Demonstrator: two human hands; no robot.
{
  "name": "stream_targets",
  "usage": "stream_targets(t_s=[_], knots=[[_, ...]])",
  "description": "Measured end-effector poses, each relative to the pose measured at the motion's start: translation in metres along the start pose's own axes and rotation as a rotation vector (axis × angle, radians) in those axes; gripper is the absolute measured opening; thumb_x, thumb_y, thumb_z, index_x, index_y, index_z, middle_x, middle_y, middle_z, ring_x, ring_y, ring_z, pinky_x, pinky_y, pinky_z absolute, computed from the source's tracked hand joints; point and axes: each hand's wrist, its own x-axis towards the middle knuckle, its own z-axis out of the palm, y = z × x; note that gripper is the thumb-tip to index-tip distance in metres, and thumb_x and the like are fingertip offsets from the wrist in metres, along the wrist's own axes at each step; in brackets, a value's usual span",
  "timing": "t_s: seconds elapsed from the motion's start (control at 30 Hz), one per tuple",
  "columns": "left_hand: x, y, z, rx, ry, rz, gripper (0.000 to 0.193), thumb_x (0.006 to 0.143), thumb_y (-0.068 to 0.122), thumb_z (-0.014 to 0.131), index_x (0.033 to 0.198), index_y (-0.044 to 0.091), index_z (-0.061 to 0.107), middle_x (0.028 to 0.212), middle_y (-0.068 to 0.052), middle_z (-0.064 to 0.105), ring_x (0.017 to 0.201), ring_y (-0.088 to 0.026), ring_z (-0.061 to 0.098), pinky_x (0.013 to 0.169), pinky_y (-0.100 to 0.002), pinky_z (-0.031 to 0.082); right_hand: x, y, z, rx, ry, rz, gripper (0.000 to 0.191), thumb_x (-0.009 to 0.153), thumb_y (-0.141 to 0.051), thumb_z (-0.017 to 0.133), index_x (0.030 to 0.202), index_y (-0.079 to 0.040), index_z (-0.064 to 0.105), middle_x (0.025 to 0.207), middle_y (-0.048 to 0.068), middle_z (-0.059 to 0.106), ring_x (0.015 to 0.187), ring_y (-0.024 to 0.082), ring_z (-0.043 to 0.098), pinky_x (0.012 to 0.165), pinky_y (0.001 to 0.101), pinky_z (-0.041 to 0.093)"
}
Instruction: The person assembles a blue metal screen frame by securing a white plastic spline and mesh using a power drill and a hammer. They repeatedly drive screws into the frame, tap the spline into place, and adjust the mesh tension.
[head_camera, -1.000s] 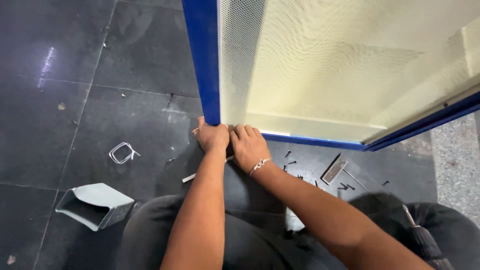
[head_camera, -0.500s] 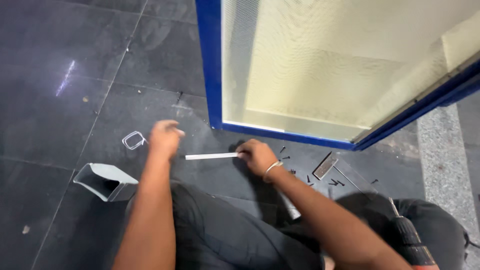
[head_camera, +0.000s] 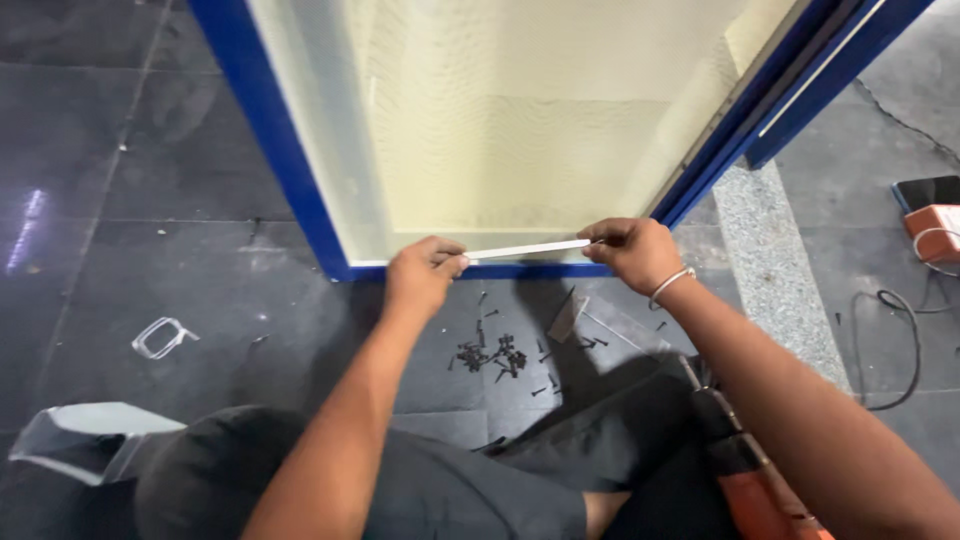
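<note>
A thin white strip (head_camera: 528, 249) is held level against the bottom rail of a blue door frame (head_camera: 270, 140) with a mesh panel (head_camera: 520, 110). My left hand (head_camera: 422, 272) pinches the strip's left end. My right hand (head_camera: 634, 252), with a bracelet on its wrist, pinches the right end. Both hands sit just above the dark tiled floor, at the lower edge of the frame.
Several black screws (head_camera: 492, 354) lie scattered on the floor below my hands, beside a small flat metal piece (head_camera: 566, 317). A clear plastic scrap (head_camera: 162, 337) and a grey box (head_camera: 85, 440) lie at the left. A black cable (head_camera: 895, 330) and an orange tool (head_camera: 935, 222) lie at the right.
The strip was picked off the floor and raised to the frame's bottom rail. My left hand moved right to take its left end; the view shifted right.
</note>
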Motion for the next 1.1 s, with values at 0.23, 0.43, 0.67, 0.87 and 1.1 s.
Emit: stream_targets(t_s=[0.23,0.43,0.67,0.87,1.1], knots=[[-0.002,-0.003,0.049,0.421,0.13,0.264,0.014,0.085,0.015,0.076,0.098,0.01,0.077,0.095,-0.012,0.075,0.092,-0.035,0.069,0.08,-0.044,0.054,-0.01,0.039,0.006,-0.639,0.176,-0.499,0.016,0.087,-0.021,0.071,0.101,-0.017,0.078,0.095,0.005,0.073,0.079,0.028,0.071,0.061,0.0416,0.057],[0.008,-0.016,0.073,0.654,0.204,0.436,0.013,0.085,0.019,0.075,0.096,0.013,0.077,0.094,-0.007,0.07,0.096,-0.032,0.063,0.088,-0.047,0.049,0.005,0.07,0.021,-0.811,0.204,-0.574,0.025,0.081,-0.017,0.066,0.104,-0.019,0.076,0.092,0.001,0.072,0.078,0.022,0.071,0.062,0.0369,0.057],[0.005,-0.029,0.099,0.728,0.258,0.493,0.013,0.088,0.022,0.074,0.099,0.014,0.076,0.097,-0.005,0.067,0.099,-0.03,0.059,0.093,-0.046,0.044,0.009,0.083,0.027,-0.845,0.199,-0.392,0.009,0.09,-0.019,0.063,0.088,-0.018,0.072,0.088,0.002,0.068,0.084,0.022,0.073,0.064,0.039,0.058],[0.003,-0.025,0.079,0.597,0.268,0.438,0.014,0.091,0.018,0.073,0.103,0.011,0.071,0.102,-0.009,0.071,0.104,-0.034,0.066,0.088,-0.047,0.051,0.003,0.076,0.019,-0.576,0.206,-0.494,0.009,0.087,-0.02,0.07,0.093,-0.014,0.072,0.091,0.005,0.069,0.079,0.028,0.071,0.063,0.0427,0.057],[-0.047,0.028,-0.018,-0.058,0.485,0.237,0.014,0.09,0.012,0.07,0.102,0.004,0.071,0.09,-0.012,0.078,0.084,-0.021,0.076,0.077,-0.034,0.06,-0.007,0.063,0.039,-0.218,-0.151,-0.331,0.032,0.089,-0.031,0.074,0.116,-0.014,0.074,0.096,0.01,0.076,0.069,0.022,0.07,0.067,0.036,0.057]])
